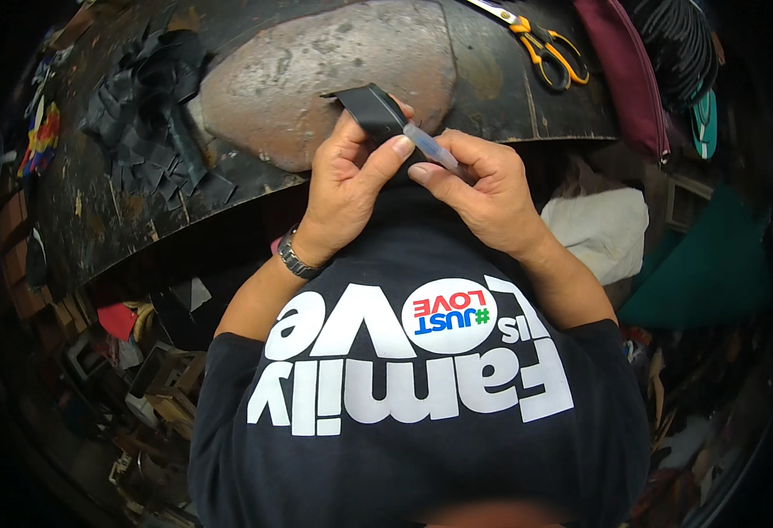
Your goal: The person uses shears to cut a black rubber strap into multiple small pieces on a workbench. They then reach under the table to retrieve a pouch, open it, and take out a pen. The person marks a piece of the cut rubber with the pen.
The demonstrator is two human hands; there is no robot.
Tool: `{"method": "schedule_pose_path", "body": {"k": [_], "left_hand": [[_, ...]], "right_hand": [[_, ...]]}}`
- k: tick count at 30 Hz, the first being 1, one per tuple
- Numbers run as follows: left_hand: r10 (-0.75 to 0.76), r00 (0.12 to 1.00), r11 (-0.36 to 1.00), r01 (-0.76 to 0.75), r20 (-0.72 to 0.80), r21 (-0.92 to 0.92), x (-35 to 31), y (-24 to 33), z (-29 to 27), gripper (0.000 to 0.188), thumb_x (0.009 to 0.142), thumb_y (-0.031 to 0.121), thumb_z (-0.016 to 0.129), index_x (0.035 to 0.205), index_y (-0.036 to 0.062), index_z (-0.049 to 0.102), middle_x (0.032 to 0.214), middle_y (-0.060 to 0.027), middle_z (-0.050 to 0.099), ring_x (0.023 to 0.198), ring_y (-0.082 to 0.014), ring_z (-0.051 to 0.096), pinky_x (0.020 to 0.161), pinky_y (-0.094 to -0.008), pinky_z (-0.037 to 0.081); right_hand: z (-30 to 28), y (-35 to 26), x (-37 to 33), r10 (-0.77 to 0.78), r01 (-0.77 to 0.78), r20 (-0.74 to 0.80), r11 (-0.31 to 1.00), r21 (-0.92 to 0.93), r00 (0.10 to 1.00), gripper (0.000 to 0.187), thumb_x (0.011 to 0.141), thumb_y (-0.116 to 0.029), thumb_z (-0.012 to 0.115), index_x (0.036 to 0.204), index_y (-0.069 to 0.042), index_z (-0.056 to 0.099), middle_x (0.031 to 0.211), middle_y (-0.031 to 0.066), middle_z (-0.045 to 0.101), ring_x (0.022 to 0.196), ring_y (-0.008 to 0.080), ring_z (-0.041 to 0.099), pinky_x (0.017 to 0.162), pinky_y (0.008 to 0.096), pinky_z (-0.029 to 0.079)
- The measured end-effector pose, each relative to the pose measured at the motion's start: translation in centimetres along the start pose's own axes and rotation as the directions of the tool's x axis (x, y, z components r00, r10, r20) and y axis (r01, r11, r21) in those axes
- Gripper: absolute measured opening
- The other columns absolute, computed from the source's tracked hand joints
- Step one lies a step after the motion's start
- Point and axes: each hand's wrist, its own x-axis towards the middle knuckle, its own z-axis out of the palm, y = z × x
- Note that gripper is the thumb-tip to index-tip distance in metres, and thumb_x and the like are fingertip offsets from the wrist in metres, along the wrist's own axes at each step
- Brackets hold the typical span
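Note:
My left hand (pixel 351 182) pinches a folded black strip (pixel 371 111), which looks like leather, between thumb and fingers. The strip's loose end sticks out over the near edge of a worn brownish slab. In my right hand (pixel 492 183) is a slim translucent pale-blue tool (pixel 430 146), pen-like in shape, held between thumb and forefinger. Its front end meets the strip's edge beside my left thumb. I cannot make out the tip of the tool, and part of the strip is hidden behind my fingers.
The slab (pixel 316 62) lies on a dark, scuffed workbench (pixel 153 233). Black scraps (pixel 153 106) are heaped to its left. Orange-and-black handled scissors (pixel 549 53) lie at the far right, beside a maroon zipped pouch (pixel 624 79) and black cords (pixel 677 48). Right of my arm hangs white cloth (pixel 599 231).

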Motion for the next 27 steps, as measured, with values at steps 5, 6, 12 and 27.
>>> {"method": "schedule_pose_path", "body": {"k": [5,6,12,27], "left_hand": [[0.011,0.998,0.999,-0.014,-0.059,-0.053,-0.8,-0.2,-0.7,0.029,0.097,0.013,0.054,0.124,0.001,0.053,0.118,-0.0073,0.058,0.108,-0.0144,0.056,0.097,-0.0298,0.043],[0.004,0.998,0.998,-0.009,-0.066,-0.067,-0.9,-0.2,-0.9,0.029,0.097,0.012,0.054,0.124,0.0008,0.053,0.117,-0.0077,0.058,0.107,-0.0143,0.056,0.097,-0.0296,0.043],[0.102,0.979,0.993,-0.109,-0.175,-0.033,-0.2,0.0,-2.1,0.017,0.099,0.012,0.052,0.112,0.0018,0.054,0.098,-0.0061,0.063,0.088,-0.0109,0.059,0.084,-0.0266,0.048],[-0.066,0.988,0.996,0.057,-0.14,-0.063,-0.8,0.6,-3.0,0.015,0.098,0.018,0.056,0.109,0.0071,0.054,0.083,0.0013,0.057,0.063,-0.0033,0.052,0.053,-0.016,0.042]], "right_hand": [[1.6,0.1,1.1,-0.096,0.094,-0.004,0.981,-0.169,0.995,0.008,0.088,-0.008,0.065,0.086,0.0,0.064,0.067,0.0015,0.056,0.059,0.0063,0.047,0.054,0.0226,0.038],[1.8,0.2,1.2,-0.118,0.115,-0.004,0.972,-0.204,0.993,0.008,0.088,-0.008,0.064,0.086,0.0,0.064,0.068,0.0022,0.056,0.059,0.0068,0.048,0.055,0.0226,0.039],[0.4,0.3,2.9,-0.242,0.242,-0.092,0.97,-0.014,0.966,0.044,0.104,-0.033,0.035,0.094,0.0,0.062,0.102,0.0105,0.058,0.086,0.0134,0.055,0.077,0.0251,0.042],[1.1,-0.7,3.5,-0.047,0.046,-0.014,0.798,0.601,0.999,0.018,0.097,-0.019,0.056,0.102,-0.001,0.055,0.092,0.013,0.064,0.075,0.0184,0.066,0.069,0.0282,0.055]]}}
